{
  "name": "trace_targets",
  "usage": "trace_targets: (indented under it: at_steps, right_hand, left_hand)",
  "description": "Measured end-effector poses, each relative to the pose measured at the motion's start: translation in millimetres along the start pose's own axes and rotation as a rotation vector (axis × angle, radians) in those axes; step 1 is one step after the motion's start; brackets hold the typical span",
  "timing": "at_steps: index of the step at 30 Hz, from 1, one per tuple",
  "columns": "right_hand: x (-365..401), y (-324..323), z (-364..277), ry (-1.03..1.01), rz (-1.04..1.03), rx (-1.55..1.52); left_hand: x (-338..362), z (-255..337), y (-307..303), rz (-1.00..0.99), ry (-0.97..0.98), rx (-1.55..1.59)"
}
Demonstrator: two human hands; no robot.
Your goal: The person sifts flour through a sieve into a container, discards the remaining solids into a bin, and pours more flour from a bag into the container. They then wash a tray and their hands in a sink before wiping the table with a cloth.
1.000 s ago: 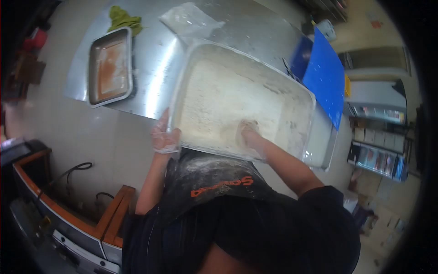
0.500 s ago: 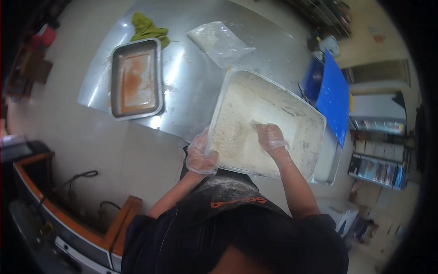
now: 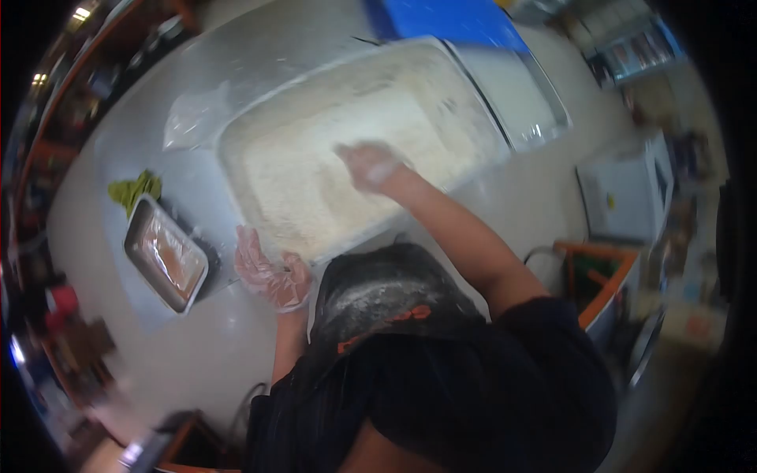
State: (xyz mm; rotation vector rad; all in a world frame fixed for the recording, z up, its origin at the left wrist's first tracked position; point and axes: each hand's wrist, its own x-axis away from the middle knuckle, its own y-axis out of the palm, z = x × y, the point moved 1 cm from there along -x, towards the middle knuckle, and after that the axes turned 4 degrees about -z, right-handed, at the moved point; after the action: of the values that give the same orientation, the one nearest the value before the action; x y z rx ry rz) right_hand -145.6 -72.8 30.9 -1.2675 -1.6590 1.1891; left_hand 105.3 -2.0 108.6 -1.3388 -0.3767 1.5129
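Note:
A large rectangular tub [image 3: 227, 158] lies before me, its floor coated with pale flour-like powder [image 3: 292, 206]. My left hand [image 3: 272, 272], in a clear plastic glove, curls around the tub's near left corner, fingers along the outer side and thumb at the near rim. Low over the powder is my right hand [image 3: 374, 165], also gloved and blurred by motion. Its fingers are bunched together, pointing left; I cannot tell what is pinched at their tips. White powder marks the dark apron [image 3: 394, 288] on my front.
The metal table [image 3: 110, 158] bears a clear plastic bag [image 3: 195, 118], a green cloth [image 3: 136, 191] and a metal tray [image 3: 192, 296] with brown residue. Behind the tub stands a blue board [image 3: 449, 22]; a second container [image 3: 512, 91] adjoins its right side. A white box-shaped unit [image 3: 627, 189] stands right.
The view has turned, so the table's contents appear rotated and the tub looks larger. My right hand is still over the powder; my left is still at the tub's near left corner.

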Motion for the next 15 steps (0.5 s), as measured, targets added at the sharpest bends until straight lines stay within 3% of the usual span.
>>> trace_targets:
  at_steps: [1, 2, 3, 5, 7, 11, 12, 15]
  right_hand:
    - [-5, -45, -12, 0.256, -0.111, 0.032]
    - [-3, -26, 10, 0.208, 0.404, 0.294]
    - [-3, -56, 35, 0.238, 0.378, 0.405]
    - [25, -142, 69, 0.419, 0.321, -0.012]
    - [86, -168, 119, 0.511, 0.449, 0.177]
    - [214, -183, 211, 0.632, 0.627, 0.562]
    - [246, -189, 213, 0.813, 0.629, 0.341]
    - [325, -126, 250, 1.212, 0.624, -0.057]
  left_hand:
    - [1, 6, 6, -0.073, 0.156, 0.098]
    - [2, 10, 12, -0.153, 0.293, 0.185]
    - [3, 20, 18, -0.228, 0.423, 0.273]
    - [3, 57, 26, -0.463, 0.452, 0.187]
    - [3, 97, 32, -0.683, 0.494, 0.155]
    - [12, 122, 70, -0.606, 0.539, 0.05]
    - [11, 122, 78, -0.595, 0.525, 0.013]
    - [24, 112, 92, -0.569, 0.512, -0.087]
